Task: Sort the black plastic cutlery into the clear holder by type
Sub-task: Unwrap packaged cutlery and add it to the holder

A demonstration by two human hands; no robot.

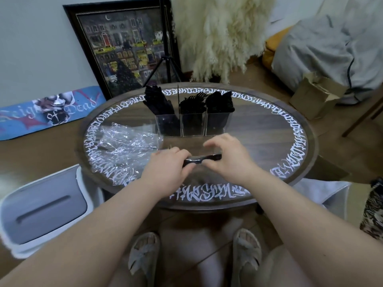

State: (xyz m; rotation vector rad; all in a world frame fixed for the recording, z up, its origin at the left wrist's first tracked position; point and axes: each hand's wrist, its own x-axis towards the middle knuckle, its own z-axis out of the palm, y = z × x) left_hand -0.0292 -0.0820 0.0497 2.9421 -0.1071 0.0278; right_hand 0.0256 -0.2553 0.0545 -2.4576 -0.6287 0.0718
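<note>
I've got both hands over the near half of the round glass-topped table (259,129), meeting on one black plastic cutlery piece (204,158) held level between them. My left hand (165,168) has its fingers curled round the piece's left end, gripping it. My right hand (228,156) pinches the right part between thumb and lower fingers, upper fingers arched above it; the piece is blurred, so I cannot tell whether it is knife, fork or spoon. Just beyond my fingertips stands the clear holder (193,125), three compartments side by side: the left one packed with knives (158,102), the middle with forks (193,103), the right with spoons (220,102). Left of my left knuckles lies crumpled clear plastic wrapping (124,146). A white lidded bin (43,208) sits on the floor below my left forearm.
</note>
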